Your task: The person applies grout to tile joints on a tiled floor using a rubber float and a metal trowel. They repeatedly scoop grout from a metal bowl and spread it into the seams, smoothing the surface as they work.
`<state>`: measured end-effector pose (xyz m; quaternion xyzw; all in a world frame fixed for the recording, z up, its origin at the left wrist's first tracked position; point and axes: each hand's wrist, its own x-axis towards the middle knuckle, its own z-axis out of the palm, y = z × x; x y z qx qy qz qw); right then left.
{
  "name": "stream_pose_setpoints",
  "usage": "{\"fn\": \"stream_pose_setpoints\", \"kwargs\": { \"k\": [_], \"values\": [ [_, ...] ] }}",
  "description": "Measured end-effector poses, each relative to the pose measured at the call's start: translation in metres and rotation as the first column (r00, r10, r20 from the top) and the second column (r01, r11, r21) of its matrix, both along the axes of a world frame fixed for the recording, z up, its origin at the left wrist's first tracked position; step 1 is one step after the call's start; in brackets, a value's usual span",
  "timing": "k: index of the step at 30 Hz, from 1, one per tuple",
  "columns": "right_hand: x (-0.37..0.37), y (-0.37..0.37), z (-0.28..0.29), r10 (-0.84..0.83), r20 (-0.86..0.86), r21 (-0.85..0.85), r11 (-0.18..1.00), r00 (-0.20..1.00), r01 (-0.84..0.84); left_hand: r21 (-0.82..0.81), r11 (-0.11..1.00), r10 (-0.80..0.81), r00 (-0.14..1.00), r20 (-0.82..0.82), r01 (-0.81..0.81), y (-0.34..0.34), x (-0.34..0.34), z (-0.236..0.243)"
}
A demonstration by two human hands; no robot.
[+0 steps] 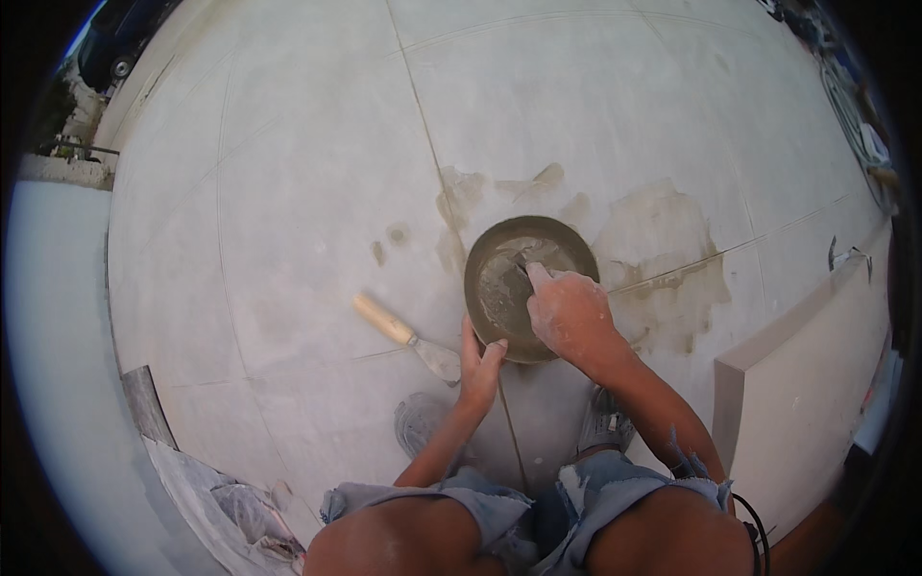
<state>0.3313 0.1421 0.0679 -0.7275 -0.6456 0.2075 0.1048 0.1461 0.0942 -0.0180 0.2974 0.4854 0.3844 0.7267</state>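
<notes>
A round, dark bowl [477,288] rests on the floor in front of my feet, with wet grey-brown mix [502,288] inside it. My left hand [479,370] grips the near left rim, thumb over the edge and fingers along the outer wall. Over the bowl's right side, my right hand [574,312] is closed, its fingers pointing into the mix. A small dark tip shows by its index finger; what the hand holds is mostly hidden. Just left of my left hand lies a putty knife [384,320] with a pale wooden handle, its metal blade toward the bowl.
Wet smears [663,250] stain the tiled floor [317,144] around the bowl. A low pale block [807,403] stands at the right, with a hammer-like tool [847,255] on its far end. Crumpled plastic sheeting [216,499] lies at lower left. My shoes [420,422] flank a floor joint.
</notes>
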Motion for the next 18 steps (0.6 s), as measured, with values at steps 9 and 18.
{"fn": "stream_pose_setpoints", "kwargs": {
  "k": [9,18],
  "values": [
    [-0.013,-0.018,0.011,0.069,0.092,-0.118,0.991,0.993,-0.058,0.002,0.997,-0.077,0.997,0.029,0.077,-0.026,-0.006,-0.008],
    [-0.005,-0.024,0.006,0.104,0.111,0.023,0.994,0.988,-0.107,0.295,0.932,-0.208,0.977,-0.038,0.209,-0.011,0.001,0.014]
  ]
}}
